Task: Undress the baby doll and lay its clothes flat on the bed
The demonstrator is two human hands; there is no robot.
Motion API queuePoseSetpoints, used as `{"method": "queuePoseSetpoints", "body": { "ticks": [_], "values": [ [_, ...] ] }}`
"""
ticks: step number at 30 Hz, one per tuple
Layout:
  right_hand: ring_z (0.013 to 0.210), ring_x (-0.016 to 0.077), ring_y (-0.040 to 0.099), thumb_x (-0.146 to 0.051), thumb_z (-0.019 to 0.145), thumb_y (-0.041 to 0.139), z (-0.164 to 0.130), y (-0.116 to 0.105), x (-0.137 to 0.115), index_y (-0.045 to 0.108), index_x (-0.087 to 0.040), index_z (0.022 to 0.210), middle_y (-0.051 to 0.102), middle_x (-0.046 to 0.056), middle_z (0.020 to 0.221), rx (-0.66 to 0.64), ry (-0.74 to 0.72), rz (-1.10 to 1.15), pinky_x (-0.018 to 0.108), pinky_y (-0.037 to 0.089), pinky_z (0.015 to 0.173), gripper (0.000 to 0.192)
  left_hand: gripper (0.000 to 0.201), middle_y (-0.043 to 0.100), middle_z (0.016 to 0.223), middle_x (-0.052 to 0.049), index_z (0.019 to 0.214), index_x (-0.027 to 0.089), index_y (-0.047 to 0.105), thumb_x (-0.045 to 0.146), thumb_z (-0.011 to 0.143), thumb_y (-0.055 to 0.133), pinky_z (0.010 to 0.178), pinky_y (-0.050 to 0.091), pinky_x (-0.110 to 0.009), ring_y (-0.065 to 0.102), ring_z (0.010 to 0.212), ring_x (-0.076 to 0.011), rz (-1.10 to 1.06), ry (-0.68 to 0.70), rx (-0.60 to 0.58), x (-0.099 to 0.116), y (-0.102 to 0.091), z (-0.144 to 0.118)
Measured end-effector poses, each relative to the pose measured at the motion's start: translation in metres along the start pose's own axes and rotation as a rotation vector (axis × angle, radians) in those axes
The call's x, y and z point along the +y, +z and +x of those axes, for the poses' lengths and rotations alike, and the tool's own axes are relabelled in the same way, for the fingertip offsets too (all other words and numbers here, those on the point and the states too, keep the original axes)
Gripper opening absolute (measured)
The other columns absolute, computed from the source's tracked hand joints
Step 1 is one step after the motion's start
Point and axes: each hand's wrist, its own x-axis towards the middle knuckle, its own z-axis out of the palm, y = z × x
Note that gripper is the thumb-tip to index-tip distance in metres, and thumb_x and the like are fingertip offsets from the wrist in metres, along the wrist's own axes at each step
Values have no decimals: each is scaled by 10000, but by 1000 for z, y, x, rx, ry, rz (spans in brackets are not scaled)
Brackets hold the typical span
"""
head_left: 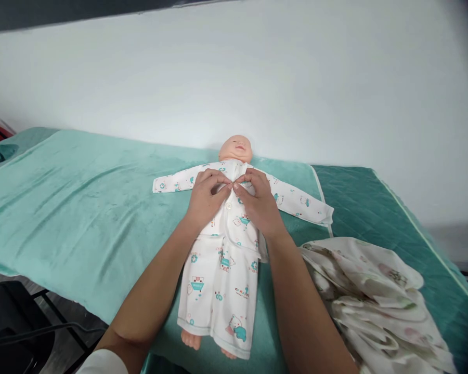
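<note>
Two hands meet at the doll's chest: the left hand [207,196] and right hand [257,200] have fingers pinched together on the shirt [234,208] front, beside a button [229,205]. At 4 o'clock lies a crumpled blanket [374,291]. I judge the thin fabric may slip, leaving the closure misaligned.

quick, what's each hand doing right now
Left hand: closed, pinching the doll's shirt front at the chest.
Right hand: closed, pinching the same shirt from the opposite side.
</note>
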Motion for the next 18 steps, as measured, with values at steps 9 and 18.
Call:
{"method": "queuePoseSetpoints", "body": {
  "ticks": [9, 18],
  "values": [
    [1333, 255, 466, -308, 873, 616, -3, -1, 0, 634, -261, 887, 561, 48, 1317, 9, 20, 47, 516, 300, 1163, 52, 128, 682, 1046, -42, 866, 237, 697, 175, 900, 591, 1010, 423, -383, 574, 1087, -214, -13, -6, 9, -2, 0, -1],
    [1306, 233, 514, -370, 918, 594, -8, 2, 5, 605, -245, 926, 560, 72, 1361, 158, -1, 224, 473, 409, 1100, 126, 163, 660, 1237, -56, 771, 222, 668, 278, 917, 620, 1096, 384, -430, 536, 1242, -239, -65, -42, -183, 6, -15, -2]
  ]
}}
